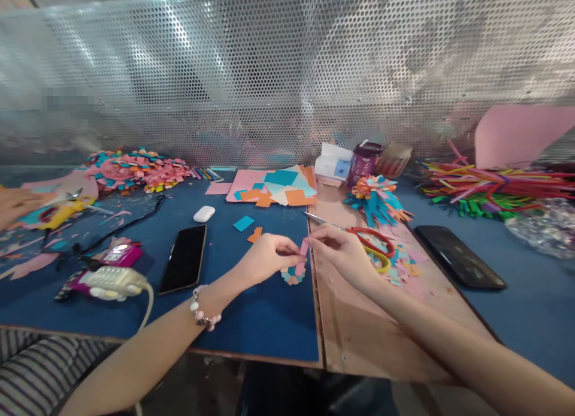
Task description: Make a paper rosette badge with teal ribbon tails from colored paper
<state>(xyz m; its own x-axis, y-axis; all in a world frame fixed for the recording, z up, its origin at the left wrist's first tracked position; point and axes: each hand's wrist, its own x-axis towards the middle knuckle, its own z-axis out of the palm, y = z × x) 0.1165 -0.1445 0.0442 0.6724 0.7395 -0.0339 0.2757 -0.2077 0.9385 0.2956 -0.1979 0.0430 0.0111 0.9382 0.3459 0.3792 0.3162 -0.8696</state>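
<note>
Between my two hands is a small pink paper strip (301, 259). My left hand (269, 257) pinches it near its lower part, and the fingertips of my right hand (339, 251) hold its upper end. Just below lies a small round paper piece (293, 276) in several colours, partly hidden by my left fingers. Scissors with red and yellow handles (381, 257) rest beyond my right hand, partly covered by it. Near my left hand lie an orange paper piece (254, 234) and a blue paper piece (243, 223) on the blue table.
Stacked coloured paper (251, 179) lies at the back. Left are a black phone (184, 259), a white earphone case (204, 214), a power strip (114, 282) and another person's hand (15, 206). Right are paper scraps (406, 263), another phone (460, 256) and colourful sticks (489, 185).
</note>
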